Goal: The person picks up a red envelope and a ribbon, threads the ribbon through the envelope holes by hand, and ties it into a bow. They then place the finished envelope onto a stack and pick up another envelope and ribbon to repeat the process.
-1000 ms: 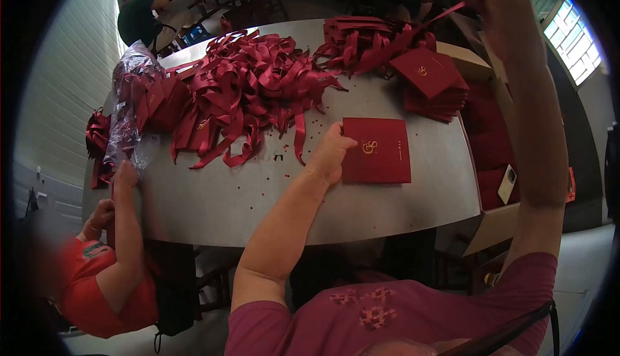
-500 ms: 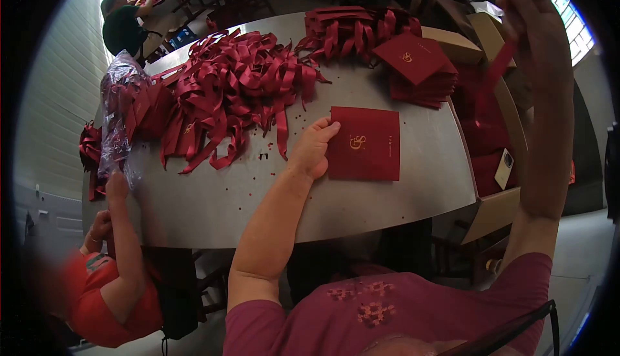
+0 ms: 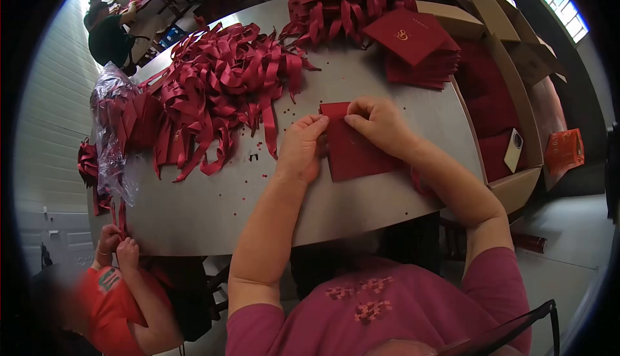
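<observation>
A red card folder (image 3: 355,152) with faint gold print lies on the metal table in front of me. My left hand (image 3: 303,146) pinches its upper left edge between thumb and fingers. At the folder's top edge, my right hand (image 3: 378,123) has thumb and forefinger pressed together. A red ribbon (image 3: 420,182) shows below my right forearm, beside the folder's lower right corner. Whether my right fingers grip the ribbon's end or only the folder cannot be made out.
A heap of red ribbons (image 3: 219,78) covers the table's left part. Stacked red folders (image 3: 416,40) stand at the back right. An open carton (image 3: 516,91) holds red material and a phone (image 3: 513,151). A co-worker in orange-red (image 3: 123,304) sits at left, near a plastic bag (image 3: 113,136).
My right hand has come down from high at the right to the folder's top edge. The co-worker's hands have moved lower, away from the plastic bag. The whole view has shifted slightly.
</observation>
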